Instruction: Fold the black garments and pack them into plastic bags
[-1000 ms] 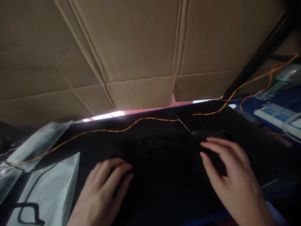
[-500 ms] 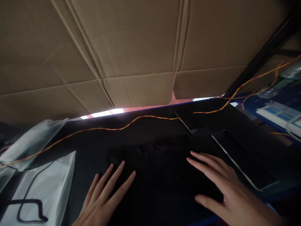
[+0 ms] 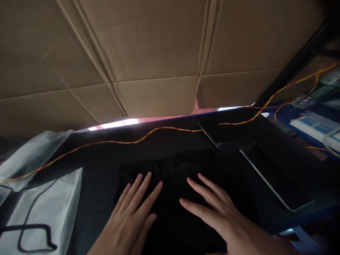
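Observation:
A dark, wrinkled cloth (image 3: 170, 166) lies on the black tabletop (image 3: 101, 184), and its lower outline is lost in the shade. My left hand (image 3: 130, 209) rests flat on the cloth's left part, fingers spread and holding nothing. On the right part lies my right hand (image 3: 215, 205), its fingers apart as well, pointing up and to the left; its thumb is hardly visible. To the right of that hand is a dark phone-like slab (image 3: 273, 177) with a pale edge. Another dark slab (image 3: 216, 132) sits behind it, near the back edge.
A red-and-yellow twisted wire (image 3: 127, 142) crosses the back of the table. Clear plastic bags (image 3: 50, 212) lie at left with a black cord (image 3: 32, 226). Cardboard (image 3: 159, 46) stands behind. A white box (image 3: 316, 127) and a plastic bottle (image 3: 308, 99) are at right.
Both hands have moved inward over the cloth, the right one clearly to the left and the left one slightly right and up. They are closer together now.

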`<state>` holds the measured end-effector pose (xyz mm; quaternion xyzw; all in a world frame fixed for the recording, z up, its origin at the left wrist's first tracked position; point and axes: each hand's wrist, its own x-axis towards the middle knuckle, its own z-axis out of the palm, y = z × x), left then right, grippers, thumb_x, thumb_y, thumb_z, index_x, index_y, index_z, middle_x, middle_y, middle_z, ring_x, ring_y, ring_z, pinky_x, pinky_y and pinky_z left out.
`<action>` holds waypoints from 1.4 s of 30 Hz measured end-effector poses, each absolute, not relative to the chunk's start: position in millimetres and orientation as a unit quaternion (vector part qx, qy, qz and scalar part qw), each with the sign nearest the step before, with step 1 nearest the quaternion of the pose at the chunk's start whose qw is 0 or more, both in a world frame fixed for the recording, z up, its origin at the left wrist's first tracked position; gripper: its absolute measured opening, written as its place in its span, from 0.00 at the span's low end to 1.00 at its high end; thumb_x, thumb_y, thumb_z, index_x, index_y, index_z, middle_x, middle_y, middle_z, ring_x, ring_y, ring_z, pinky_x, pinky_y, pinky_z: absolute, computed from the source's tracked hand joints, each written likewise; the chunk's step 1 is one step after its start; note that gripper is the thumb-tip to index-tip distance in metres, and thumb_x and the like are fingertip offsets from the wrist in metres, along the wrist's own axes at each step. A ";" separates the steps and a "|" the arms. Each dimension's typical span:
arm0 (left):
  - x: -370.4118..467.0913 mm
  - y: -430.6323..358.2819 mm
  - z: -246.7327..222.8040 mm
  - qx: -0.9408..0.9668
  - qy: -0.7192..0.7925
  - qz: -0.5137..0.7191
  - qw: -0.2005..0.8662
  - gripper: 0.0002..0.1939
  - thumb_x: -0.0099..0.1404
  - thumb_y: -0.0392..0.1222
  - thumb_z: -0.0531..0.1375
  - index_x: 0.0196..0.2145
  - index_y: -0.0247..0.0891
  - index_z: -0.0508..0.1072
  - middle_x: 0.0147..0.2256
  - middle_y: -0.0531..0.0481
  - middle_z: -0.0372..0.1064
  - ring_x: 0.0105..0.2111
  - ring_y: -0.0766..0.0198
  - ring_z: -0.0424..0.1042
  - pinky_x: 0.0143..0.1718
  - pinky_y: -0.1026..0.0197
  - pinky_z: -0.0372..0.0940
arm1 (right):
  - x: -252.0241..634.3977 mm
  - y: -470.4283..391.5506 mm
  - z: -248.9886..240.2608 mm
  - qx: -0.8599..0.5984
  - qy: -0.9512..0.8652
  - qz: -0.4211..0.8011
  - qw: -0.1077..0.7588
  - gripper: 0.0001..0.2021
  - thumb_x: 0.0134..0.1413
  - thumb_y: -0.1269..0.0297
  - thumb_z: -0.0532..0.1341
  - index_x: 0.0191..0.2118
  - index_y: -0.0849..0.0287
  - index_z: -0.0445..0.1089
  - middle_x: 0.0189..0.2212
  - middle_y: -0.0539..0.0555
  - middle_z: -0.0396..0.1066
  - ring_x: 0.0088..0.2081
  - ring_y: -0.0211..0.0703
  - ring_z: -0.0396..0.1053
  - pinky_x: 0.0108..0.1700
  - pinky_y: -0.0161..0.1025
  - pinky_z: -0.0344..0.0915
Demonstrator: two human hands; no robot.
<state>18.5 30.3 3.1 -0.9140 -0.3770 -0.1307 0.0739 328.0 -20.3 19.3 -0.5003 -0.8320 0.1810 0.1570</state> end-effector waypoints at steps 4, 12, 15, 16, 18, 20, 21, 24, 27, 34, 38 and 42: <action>13.4 35.3 2.2 -0.911 -0.389 -0.132 0.046 0.36 0.81 0.53 0.55 0.80 0.45 0.52 0.77 0.41 0.55 0.73 0.43 0.63 0.64 0.40 0.70 | 324.8 -16.3 25.0 -0.523 -0.821 0.174 0.150 0.40 0.46 0.62 0.84 0.66 0.41 0.77 0.79 0.53 0.56 0.76 0.70 0.60 0.60 0.60 0.80; 3.2 36.9 7.6 -0.917 -0.386 -0.102 0.012 0.56 0.67 0.67 0.69 0.81 0.47 0.49 0.78 0.37 0.53 0.73 0.35 0.62 0.60 0.36 0.75 | 336.1 -18.0 36.6 -0.499 -0.815 0.250 0.157 0.07 0.59 0.61 0.78 0.39 0.38 0.85 0.73 0.41 0.66 0.76 0.69 0.59 0.58 0.67 0.79; 0.7 37.4 8.3 -0.923 -0.374 -0.090 -0.007 0.65 0.60 0.71 0.73 0.82 0.48 0.45 0.77 0.34 0.52 0.74 0.28 0.60 0.60 0.27 0.72 | 337.3 -18.2 31.6 -0.535 -0.795 0.226 0.176 0.11 0.66 0.64 0.72 0.49 0.36 0.85 0.75 0.41 0.63 0.76 0.64 0.61 0.62 0.63 0.77; -0.1 37.1 7.1 -0.925 -0.370 -0.085 -0.008 0.66 0.60 0.71 0.73 0.82 0.48 0.45 0.77 0.33 0.52 0.74 0.26 0.59 0.60 0.23 0.71 | 337.5 -18.5 29.1 -0.538 -0.794 0.227 0.167 0.16 0.65 0.64 0.73 0.54 0.34 0.83 0.76 0.41 0.61 0.76 0.65 0.59 0.64 0.63 0.75; -2.9 35.4 2.6 -0.926 -0.369 -0.075 -0.011 0.64 0.62 0.71 0.72 0.82 0.49 0.44 0.78 0.33 0.50 0.74 0.23 0.57 0.60 0.18 0.68 | 339.4 -20.1 24.2 -0.533 -0.798 0.250 0.128 0.35 0.59 0.63 0.78 0.68 0.30 0.73 0.79 0.43 0.55 0.78 0.68 0.53 0.68 0.65 0.70; -7.8 32.6 -3.2 -0.924 -0.377 -0.065 -0.016 0.60 0.65 0.69 0.70 0.82 0.52 0.44 0.79 0.35 0.46 0.75 0.24 0.55 0.61 0.17 0.67 | 344.0 -22.7 21.0 -0.530 -0.795 0.281 0.090 0.55 0.52 0.63 0.81 0.78 0.28 0.55 0.81 0.44 0.48 0.79 0.68 0.48 0.70 0.63 0.67; -10.7 31.2 -5.4 -0.922 -0.382 -0.059 -0.018 0.59 0.66 0.68 0.70 0.81 0.53 0.44 0.80 0.36 0.45 0.76 0.25 0.54 0.62 0.18 0.66 | 346.9 -23.6 20.4 -0.533 -0.791 0.288 0.080 0.60 0.51 0.62 0.82 0.80 0.28 0.47 0.81 0.45 0.46 0.80 0.67 0.47 0.71 0.62 0.67; -17.5 29.8 -4.4 -0.925 -0.375 -0.061 -0.023 0.57 0.68 0.73 0.65 0.82 0.49 0.45 0.80 0.36 0.44 0.76 0.27 0.54 0.64 0.21 0.65 | 352.7 -20.1 20.9 -0.554 -0.785 0.253 0.116 0.52 0.62 0.56 0.76 0.81 0.29 0.45 0.82 0.44 0.45 0.79 0.63 0.51 0.71 0.57 0.69; -15.0 34.9 4.9 -0.918 -0.388 -0.086 -0.014 0.49 0.76 0.73 0.55 0.82 0.45 0.46 0.80 0.36 0.44 0.77 0.31 0.52 0.65 0.23 0.65 | 349.7 -6.3 18.7 -0.570 -0.788 0.139 0.186 0.35 0.77 0.53 0.62 0.81 0.35 0.51 0.82 0.46 0.45 0.80 0.61 0.49 0.73 0.63 0.65; -0.7 51.5 -9.2 -0.886 -0.445 -0.104 0.077 0.43 0.80 0.66 0.53 0.82 0.45 0.44 0.78 0.36 0.51 0.76 0.35 0.58 0.66 0.24 0.67 | 344.1 17.0 -2.9 -0.531 -0.834 0.078 0.130 0.38 0.78 0.44 0.57 0.83 0.48 0.46 0.81 0.55 0.46 0.81 0.65 0.42 0.75 0.75 0.57; -2.5 51.2 -7.0 -0.894 -0.430 -0.095 0.086 0.43 0.80 0.66 0.51 0.82 0.45 0.43 0.77 0.35 0.55 0.74 0.36 0.61 0.62 0.25 0.72 | 355.9 20.0 10.6 -0.526 -0.836 0.100 0.123 0.33 0.80 0.45 0.55 0.81 0.51 0.54 0.79 0.54 0.54 0.80 0.60 0.51 0.74 0.68 0.64; -6.1 57.5 3.4 -0.890 -0.436 -0.107 0.087 0.35 0.84 0.55 0.47 0.82 0.45 0.44 0.79 0.38 0.51 0.77 0.37 0.56 0.64 0.26 0.71 | 369.4 35.7 27.4 -0.559 -0.809 0.006 0.184 0.23 0.82 0.60 0.49 0.71 0.55 0.70 0.73 0.54 0.69 0.71 0.56 0.68 0.68 0.63 0.71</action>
